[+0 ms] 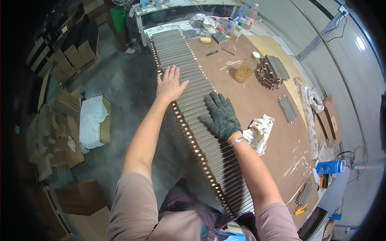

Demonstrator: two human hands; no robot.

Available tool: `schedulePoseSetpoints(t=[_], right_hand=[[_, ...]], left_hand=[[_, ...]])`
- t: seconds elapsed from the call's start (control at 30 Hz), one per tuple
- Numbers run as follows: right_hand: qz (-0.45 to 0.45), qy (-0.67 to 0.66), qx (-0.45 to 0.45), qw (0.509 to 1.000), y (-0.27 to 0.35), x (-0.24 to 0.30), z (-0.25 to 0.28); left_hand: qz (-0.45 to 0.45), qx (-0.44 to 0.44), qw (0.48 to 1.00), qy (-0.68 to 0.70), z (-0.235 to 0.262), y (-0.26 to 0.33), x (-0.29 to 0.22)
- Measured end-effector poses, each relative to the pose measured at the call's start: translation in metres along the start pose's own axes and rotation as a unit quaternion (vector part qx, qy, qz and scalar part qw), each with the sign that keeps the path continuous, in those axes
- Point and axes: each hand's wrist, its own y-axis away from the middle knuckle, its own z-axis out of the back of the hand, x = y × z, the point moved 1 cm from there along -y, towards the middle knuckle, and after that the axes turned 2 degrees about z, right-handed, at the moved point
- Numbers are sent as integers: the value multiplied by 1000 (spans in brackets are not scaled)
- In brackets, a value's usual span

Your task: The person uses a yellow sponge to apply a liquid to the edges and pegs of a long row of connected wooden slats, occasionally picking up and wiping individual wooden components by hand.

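Probably stiff and light, the grey slats [191, 105] line the bench's [289, 140] left edge beneath the left hand [172, 86] and right hand [222, 114], both opened flat, and seem best gripped by their ends.

This place is a workshop. It is shown by the big stained worktable [283, 146], the long row of grey strips [194, 107] along its edge, and the cardboard stacks [73, 57] on the dark floor [128, 94].

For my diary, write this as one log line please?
left hand: bare, on grey slats; right hand: gloved, on grey slats; stained cloth: near right hand
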Motion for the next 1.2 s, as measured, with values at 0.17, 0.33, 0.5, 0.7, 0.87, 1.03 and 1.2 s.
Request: schedulePoseSetpoints(t=[0.17, 0.33, 0.5, 0.7, 0.87, 1.03, 1.2], right_hand=[[-8, 4, 2, 1000, 1, 3, 1], [-13, 1, -2, 1000, -1, 4, 1], [-11, 3, 14, 1000, -4, 5, 5], [5, -35, 7, 999, -8, 4, 7], [-13, -30, 47, 998, -11, 5, 8], [-31, -23, 68, 997, -17, 11, 13], [-28, -15, 72, 997, -26, 5, 11]], left_hand=[[19, 42, 999, 9, 7, -1, -3], [23, 36, 999, 14, 8, -3, -5], [14, 10, 998, 59, 7, -1, -3], [-38, -13, 995, 92, -7, -2, 9], [-120, -68, 962, 236, 1, -2, 58], [-129, -54, 953, 269, -2, -15, 129], [-120, 22, 931, 344, 12, -29, 157]])
